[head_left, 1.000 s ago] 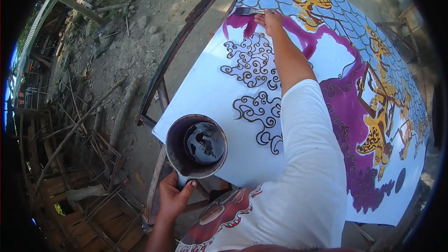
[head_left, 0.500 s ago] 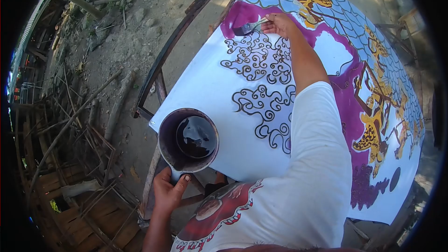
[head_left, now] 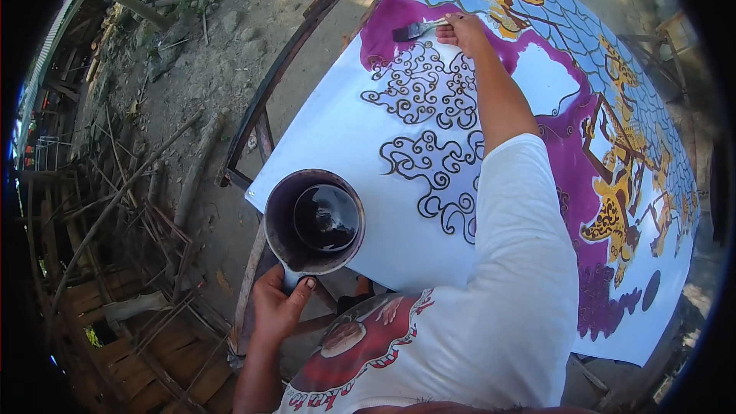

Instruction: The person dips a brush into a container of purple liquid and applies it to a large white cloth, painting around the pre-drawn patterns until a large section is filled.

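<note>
My left hand [head_left: 280, 303] is closed round the handle of a dipper-like pot [head_left: 279, 239], which holds dark purple liquid [head_left: 326, 218]. The pot hovers near the lower left edge of a white cloth [head_left: 337, 149]. With my right hand [head_left: 462, 34] I grip a flat paintbrush [head_left: 414, 31] by its handle. Its dark bristles lie on a wet purple patch [head_left: 379, 23] at the cloth's upper left. Just below the brush are dark curling line drawings [head_left: 425, 92]. Yellow and brown figures [head_left: 609, 211] and blue scale patterns [head_left: 571, 19] cover the right side.
The cloth is stretched over a wooden frame, whose dark curved rail [head_left: 287, 54] runs along its left. Sticks and broken timber [head_left: 138, 184] lie on the dirt ground further left. Woven panels [head_left: 138, 360] sit at lower left.
The brush has moved up and slightly right from the curl edge, and the purple patch reaches a little further. The pot has shifted slightly right in view and tilted a little.
</note>
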The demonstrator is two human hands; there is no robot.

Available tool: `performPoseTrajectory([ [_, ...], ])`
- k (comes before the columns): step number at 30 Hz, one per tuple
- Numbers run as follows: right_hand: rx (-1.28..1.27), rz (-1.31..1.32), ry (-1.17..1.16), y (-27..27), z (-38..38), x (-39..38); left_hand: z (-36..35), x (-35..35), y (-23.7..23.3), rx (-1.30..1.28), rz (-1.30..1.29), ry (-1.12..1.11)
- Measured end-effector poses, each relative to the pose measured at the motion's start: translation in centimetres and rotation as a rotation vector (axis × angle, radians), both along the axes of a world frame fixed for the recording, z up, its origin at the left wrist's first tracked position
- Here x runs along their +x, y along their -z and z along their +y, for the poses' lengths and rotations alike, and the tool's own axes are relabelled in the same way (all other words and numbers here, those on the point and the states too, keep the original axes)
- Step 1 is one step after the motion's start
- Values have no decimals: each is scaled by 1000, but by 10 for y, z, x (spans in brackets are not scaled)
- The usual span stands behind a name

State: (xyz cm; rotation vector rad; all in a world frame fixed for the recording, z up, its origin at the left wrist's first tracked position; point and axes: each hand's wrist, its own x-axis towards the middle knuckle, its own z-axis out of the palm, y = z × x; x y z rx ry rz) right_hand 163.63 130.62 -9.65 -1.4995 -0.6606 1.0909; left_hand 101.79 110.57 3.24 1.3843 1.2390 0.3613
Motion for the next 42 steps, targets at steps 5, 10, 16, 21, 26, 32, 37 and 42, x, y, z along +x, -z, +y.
performPoseTrajectory([
  [5, -20, -56, -18, 5, -24, -17, 1, 2, 9, 33, -39, 0],
  [10, -229, -264, -306, -27, -76, -60, 8, 9, 15, 71, 21, 30],
  [16, 220, -398, -173, -123, -138, -97, 25, 27, 38, 218, 28, 128],
  [21, 231, -380, -578, -187, -186, -195, 32, 66, 23, 308, 132, 221],
  [26, 243, -1013, -772, -155, -211, -225, 35, 94, 31, 319, 109, 280],
  [32, 178, 114, -170, -112, -251, -175, 39, 105, 44, 402, 94, 295],
  [37, 350, 319, 117, -69, -250, -126, 37, 96, 49, 327, 66, 223],
  [42, 137, 200, 275, 10, -183, -63, 29, 76, 38, 260, 129, 207],
])
